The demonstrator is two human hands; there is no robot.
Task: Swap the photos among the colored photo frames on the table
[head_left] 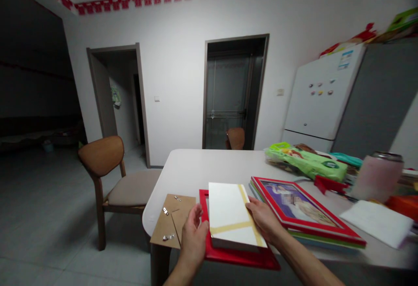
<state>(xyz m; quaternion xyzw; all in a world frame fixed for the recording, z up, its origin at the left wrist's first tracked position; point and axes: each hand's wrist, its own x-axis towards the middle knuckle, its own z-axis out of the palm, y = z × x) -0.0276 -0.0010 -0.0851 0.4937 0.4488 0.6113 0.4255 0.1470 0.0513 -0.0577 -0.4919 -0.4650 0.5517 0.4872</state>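
Observation:
A white rectangular board (228, 207) with yellowish tape strips lies tilted above a red picture frame (241, 257). My right hand (264, 220) grips the board's right edge, thumb on top and the other fingers hidden underneath. At its left edge is my left hand (193, 236), fingers raised and apart from the thumb, which is close to the board; whether it touches is unclear. Left of the frame rests a brown backing board (165, 223) with small metal clips (168, 237) on it and a stand flap cut in it.
To the right, a framed picture (297, 203) with a red border tops a stack of frames. Behind it are a green packet (307, 162), a pink tumbler (379, 177) and white tissue (377, 220). A wooden chair (101, 155) stands left of the white table (215, 164).

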